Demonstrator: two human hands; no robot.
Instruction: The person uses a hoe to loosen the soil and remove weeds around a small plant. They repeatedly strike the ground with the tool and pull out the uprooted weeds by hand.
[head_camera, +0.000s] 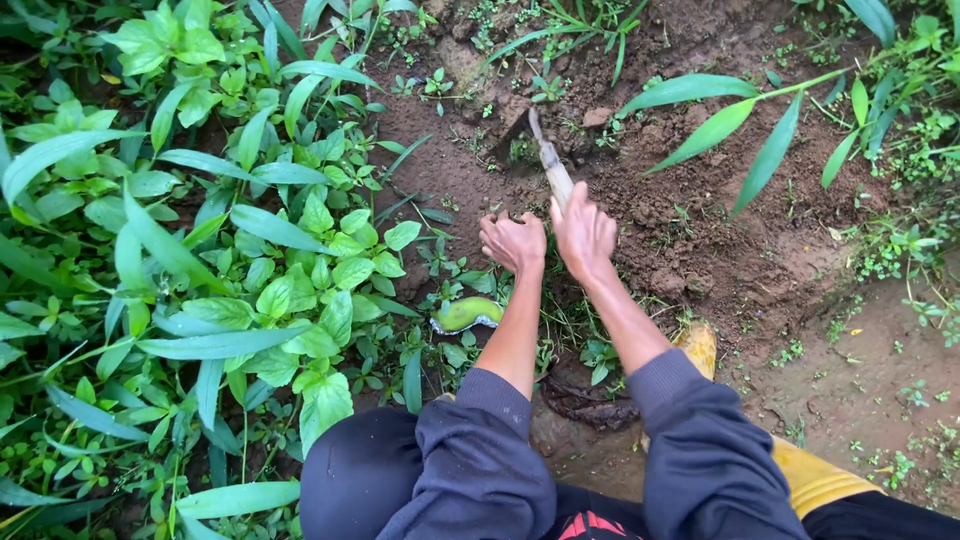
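Head view: right hand (583, 232) grips hoe (548, 160) ahead; left hand (513, 241) fisted alongside.

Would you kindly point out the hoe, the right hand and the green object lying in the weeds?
hoe (553, 172), head view, on its pale wooden handle.
right hand (583, 233), head view, on the back of the hand.
green object (465, 314), head view, on its upper surface.

Person, head view. Both arms wear dark grey-blue long sleeves (480, 450), fabric bunched and pushed up just below the elbows. Black trousers (355, 480) beside the left sleeve. Yellow rubber boot (815, 475) beside the right sleeve. Forearms and hands bare.
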